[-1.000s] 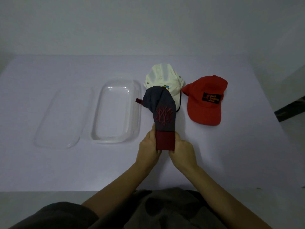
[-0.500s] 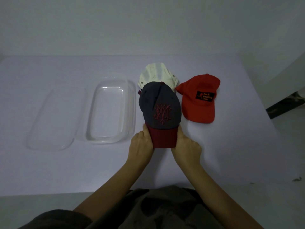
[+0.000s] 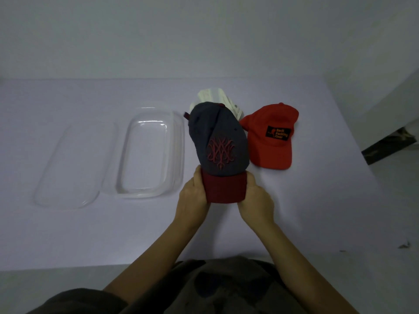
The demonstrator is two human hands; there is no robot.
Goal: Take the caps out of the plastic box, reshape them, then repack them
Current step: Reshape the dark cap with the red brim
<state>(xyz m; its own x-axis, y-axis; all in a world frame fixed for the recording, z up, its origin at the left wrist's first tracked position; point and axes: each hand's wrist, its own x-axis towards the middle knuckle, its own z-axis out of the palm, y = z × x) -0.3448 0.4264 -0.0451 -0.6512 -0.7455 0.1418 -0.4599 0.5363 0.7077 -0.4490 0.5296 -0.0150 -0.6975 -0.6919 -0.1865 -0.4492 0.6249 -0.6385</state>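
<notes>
Grey cap (image 3: 218,137) is being held mid-table, left hand (image 3: 192,196) and right hand (image 3: 256,200) clamping fingers on its brim sides; reshaping is seemingly going on, repacking not begun. Box (image 3: 145,155) is lying empty at 9 o'clock, red cap (image 3: 272,141) at 2, white cap (image 3: 215,96) at 12, table (image 3: 317,200) offering room at 4

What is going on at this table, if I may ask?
A person is holding a grey cap, the left hand and the right hand each gripping a side of its dark red brim. A white cap lies partly hidden behind it and a red cap to its right, both on the table. The clear plastic box sits to the left with no caps in it, its lid lying beside it.
</notes>
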